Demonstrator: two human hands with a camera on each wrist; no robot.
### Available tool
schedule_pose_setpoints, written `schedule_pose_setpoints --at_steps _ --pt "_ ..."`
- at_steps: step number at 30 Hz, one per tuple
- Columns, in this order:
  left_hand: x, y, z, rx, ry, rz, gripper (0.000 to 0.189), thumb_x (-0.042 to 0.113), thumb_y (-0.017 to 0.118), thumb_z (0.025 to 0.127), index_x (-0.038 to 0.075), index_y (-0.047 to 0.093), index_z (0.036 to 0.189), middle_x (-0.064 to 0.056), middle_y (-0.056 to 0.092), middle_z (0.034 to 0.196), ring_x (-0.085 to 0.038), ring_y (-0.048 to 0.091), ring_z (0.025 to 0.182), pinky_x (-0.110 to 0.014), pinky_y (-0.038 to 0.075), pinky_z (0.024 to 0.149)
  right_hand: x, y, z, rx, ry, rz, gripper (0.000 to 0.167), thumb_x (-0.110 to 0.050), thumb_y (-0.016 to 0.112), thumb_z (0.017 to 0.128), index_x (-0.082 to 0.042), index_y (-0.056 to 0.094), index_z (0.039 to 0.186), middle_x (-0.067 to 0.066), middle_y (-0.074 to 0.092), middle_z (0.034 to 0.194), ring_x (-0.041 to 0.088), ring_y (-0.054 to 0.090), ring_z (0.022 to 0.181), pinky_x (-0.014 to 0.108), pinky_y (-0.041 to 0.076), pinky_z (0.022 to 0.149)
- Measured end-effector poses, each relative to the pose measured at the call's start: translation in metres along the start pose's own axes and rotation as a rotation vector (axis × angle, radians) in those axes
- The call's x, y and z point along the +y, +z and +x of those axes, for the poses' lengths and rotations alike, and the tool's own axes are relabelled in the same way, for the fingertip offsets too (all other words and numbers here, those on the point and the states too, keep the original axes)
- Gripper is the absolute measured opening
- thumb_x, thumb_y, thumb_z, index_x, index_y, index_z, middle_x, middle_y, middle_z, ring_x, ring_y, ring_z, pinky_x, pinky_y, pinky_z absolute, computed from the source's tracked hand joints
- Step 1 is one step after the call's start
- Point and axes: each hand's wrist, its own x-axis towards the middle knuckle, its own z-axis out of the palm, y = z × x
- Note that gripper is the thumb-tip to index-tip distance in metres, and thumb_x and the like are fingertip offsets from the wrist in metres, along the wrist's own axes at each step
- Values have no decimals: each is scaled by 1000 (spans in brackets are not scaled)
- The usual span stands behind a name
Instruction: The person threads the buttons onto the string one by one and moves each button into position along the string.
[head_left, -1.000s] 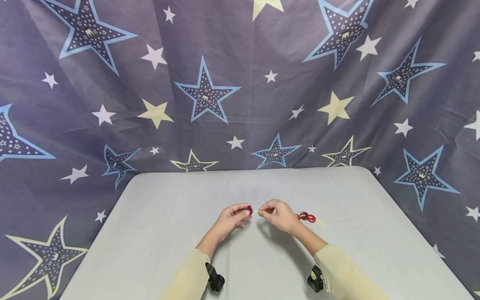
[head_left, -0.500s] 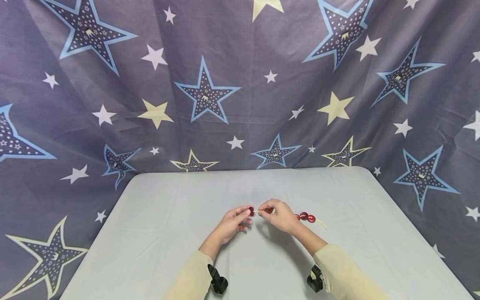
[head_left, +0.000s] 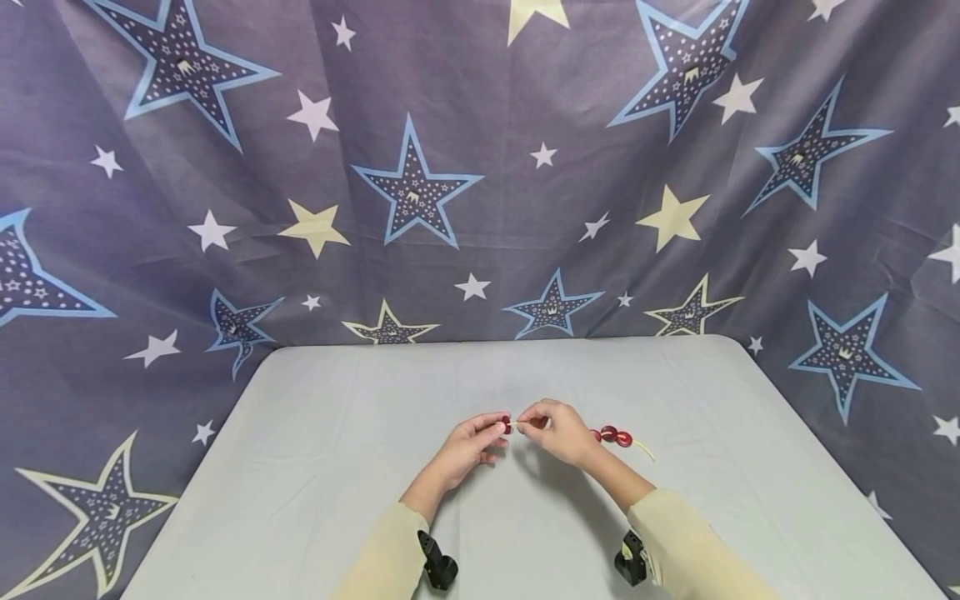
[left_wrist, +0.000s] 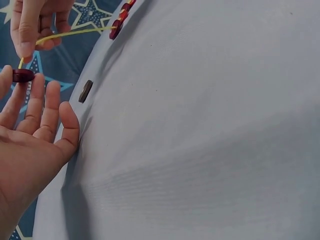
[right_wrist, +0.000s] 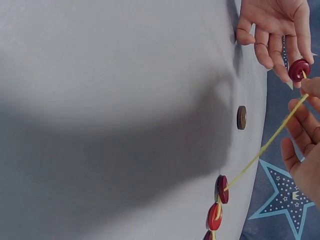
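My left hand (head_left: 467, 450) pinches a dark red button (right_wrist: 299, 70) by its rim, between thumb and fingertips, the other fingers spread. A yellow cord (right_wrist: 270, 141) runs up to the button's holes; whether its tip comes out behind is hidden. Close to the button, my right hand (head_left: 558, 432) pinches this cord between thumb and index finger. Farther along, the cord passes through several red buttons (head_left: 609, 433) lying in a row on the table, right of my right hand. In the right wrist view, the nearest threaded one is a dark red button (right_wrist: 223, 189).
A loose brown button (right_wrist: 242, 117) lies on the pale grey table (head_left: 360, 433) near the hands. The cord's free tail (head_left: 645, 451) lies past the threaded buttons. A star-patterned cloth (head_left: 480, 208) hangs behind and beside the table.
My left hand has shifted slightly right, bringing the dark red button closer to my right fingertips; the bit of cord showing between them is shorter. My right hand stays almost still.
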Motion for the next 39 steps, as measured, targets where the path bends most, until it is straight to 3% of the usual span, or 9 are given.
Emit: schedule_pose_setpoints --at_steps 15,23,33,39 --pt "2 4 -1 8 17 11 44 24 58 93 4 51 132 -7 64 116 -17 61 95 -25 48 67 0 1 -1 -10 -9 9 5 -17 69 84 -14 72 85 -6 62 75 5 53 71 20 45 65" --pt "2 6 1 34 55 42 46 26 61 91 5 52 131 -1 64 110 -11 60 89 -26 47 64 0 1 -2 -13 -37 24 6 -16 68 84 -12 72 86 -5 62 74 5 53 72 19 44 65" --pt "15 12 -8 96 130 91 38 14 65 87 -1 58 121 -9 66 106 -7 56 82 -24 44 58 -1 1 -2 -30 -3 26 6 -17 67 85 -14 72 86 -6 61 75 5 52 72 20 44 66" --pt "20 15 -10 122 165 124 36 13 66 86 -1 60 119 -18 65 109 -5 57 83 -26 46 62 0 2 -2 -45 19 44 7 -17 66 86 -14 71 88 -6 62 77 6 53 74 20 45 67"
